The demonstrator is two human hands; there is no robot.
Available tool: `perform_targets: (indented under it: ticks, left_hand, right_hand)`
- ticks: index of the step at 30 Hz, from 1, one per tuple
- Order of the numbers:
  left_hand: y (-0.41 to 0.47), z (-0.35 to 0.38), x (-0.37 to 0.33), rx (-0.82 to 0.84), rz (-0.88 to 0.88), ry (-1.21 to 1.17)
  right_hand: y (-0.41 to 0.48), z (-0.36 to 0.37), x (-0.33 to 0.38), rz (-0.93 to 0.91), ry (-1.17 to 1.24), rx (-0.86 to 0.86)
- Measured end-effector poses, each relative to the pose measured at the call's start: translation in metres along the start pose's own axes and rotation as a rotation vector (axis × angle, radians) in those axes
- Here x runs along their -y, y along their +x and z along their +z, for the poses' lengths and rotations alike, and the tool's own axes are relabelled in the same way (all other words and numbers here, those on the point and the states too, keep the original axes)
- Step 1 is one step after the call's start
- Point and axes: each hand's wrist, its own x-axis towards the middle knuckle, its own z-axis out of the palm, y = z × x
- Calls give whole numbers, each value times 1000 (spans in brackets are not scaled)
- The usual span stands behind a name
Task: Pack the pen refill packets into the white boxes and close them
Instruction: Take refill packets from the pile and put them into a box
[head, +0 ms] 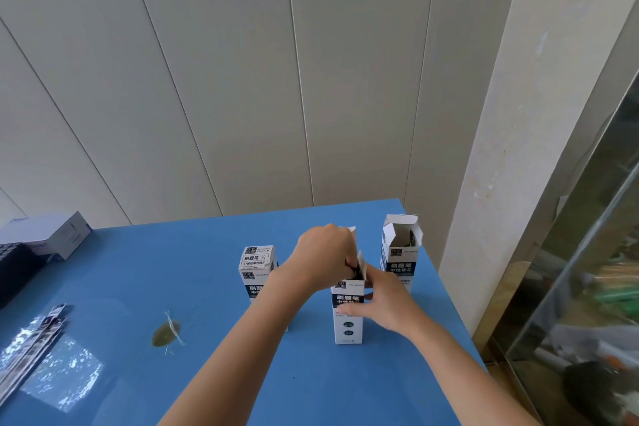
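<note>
Gripping the near tall white cardboard box (348, 325) round its middle, the right hand (387, 304) holds it upright on the blue counter (207, 287). The left hand (325, 252) has curled fingers (348, 261) pinching a dark pen refill packet (354, 272) in the box's open top. Shiny loose packets (31, 346) lie near left.

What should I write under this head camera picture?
The right hand holds the middle white box on a blue table; left hand works at its top.

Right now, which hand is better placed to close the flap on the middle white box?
Left. The left hand sits at the middle white box's open top, fingers curled at the flap; the right hand holds the box's side lower down, probably steadying it.
</note>
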Motion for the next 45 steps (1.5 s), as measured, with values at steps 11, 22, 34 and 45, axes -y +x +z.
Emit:
perform_targets:
  ticks: [11, 22, 34, 45]
  left_hand:
    - [-36, 1, 6, -160, -9, -347]
    - [-44, 64, -9, -247, -318, -1344]
    - [-36, 75, -19, -327, -277, -1462]
    - [-37, 79, -13, -415, -182, -1458]
  right_hand:
    - [-6, 5, 2, -35, 30, 20]
    - [-20, 7, 13, -105, 332, -23]
    - [-16, 10, 28, 0, 538, -88]
    - [-12, 10, 23, 14, 467, -137]
